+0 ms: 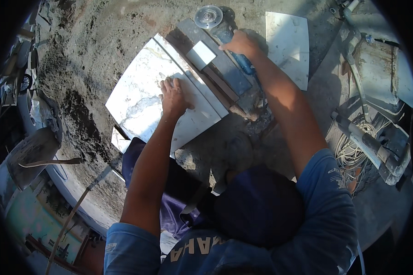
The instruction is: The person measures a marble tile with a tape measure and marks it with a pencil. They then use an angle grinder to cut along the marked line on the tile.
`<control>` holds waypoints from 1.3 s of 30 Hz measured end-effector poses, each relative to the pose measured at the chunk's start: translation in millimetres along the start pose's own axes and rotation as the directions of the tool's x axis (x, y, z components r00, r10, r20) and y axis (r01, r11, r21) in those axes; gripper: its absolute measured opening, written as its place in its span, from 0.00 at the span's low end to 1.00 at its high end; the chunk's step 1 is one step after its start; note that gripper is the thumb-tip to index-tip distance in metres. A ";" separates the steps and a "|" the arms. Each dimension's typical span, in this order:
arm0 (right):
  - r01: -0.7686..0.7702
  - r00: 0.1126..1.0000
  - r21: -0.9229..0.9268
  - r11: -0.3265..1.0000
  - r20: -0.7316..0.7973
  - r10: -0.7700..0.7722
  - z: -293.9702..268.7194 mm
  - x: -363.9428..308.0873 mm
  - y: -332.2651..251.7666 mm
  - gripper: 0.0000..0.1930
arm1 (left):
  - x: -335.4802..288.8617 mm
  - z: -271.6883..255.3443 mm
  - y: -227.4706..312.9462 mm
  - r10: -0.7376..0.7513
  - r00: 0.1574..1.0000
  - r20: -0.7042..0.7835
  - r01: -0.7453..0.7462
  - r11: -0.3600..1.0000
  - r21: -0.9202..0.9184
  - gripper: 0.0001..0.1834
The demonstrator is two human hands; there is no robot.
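My left hand point(172, 97) lies on a white tile with grey veins point(140, 87), its fingers spread against the surface. Along the tile's right side runs a straight line, with a narrow white strip point(192, 78) beyond it. My right hand point(241, 44) is wrapped around the blue body of an angle grinder point(243, 64), up and to the right of the tile. The grinder's round disc point(209, 17) points away from me; I cannot tell whether it spins. A small white tile piece point(201, 55) rests on brown and grey boards point(236, 80) between my hands.
Another white tile point(287, 50) lies right of the grinder. Coiled pale cable point(353, 146) sits at the right, near long pipe-like pieces point(360, 137). Rough sandy ground point(78, 59) spreads to the left. A long wooden stick point(69, 222) stands at the lower left.
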State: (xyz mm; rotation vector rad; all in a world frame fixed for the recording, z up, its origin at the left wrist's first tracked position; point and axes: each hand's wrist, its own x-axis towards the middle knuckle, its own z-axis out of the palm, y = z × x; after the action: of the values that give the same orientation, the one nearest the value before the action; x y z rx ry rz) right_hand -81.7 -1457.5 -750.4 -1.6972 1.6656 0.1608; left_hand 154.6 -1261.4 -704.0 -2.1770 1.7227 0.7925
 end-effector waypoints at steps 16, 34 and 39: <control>-0.015 0.978 0.444 0.896 0.195 -0.080 2.9 -22.2 16.7 0.21 | -9.7 1.2 -2.9 -0.021 1.000 -0.017 0.019 0.994 -0.106 0.59; -0.044 0.948 0.885 0.463 0.183 -0.261 6.6 -198.1 4.4 0.22 | -16.0 -1.9 -2.1 -0.031 0.998 -0.061 0.031 0.999 0.006 0.56; -0.012 0.951 0.930 0.369 0.125 -0.283 15.9 -208.6 41.5 0.26 | -15.1 -8.2 -1.6 0.022 0.998 -0.062 -0.021 1.000 0.016 0.56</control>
State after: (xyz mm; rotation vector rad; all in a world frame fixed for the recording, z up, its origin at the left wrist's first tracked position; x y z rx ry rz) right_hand -144.0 -1274.0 -661.2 -0.8267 1.0030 -0.5493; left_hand 156.0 -1252.8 -689.1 -2.1984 1.7788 0.7226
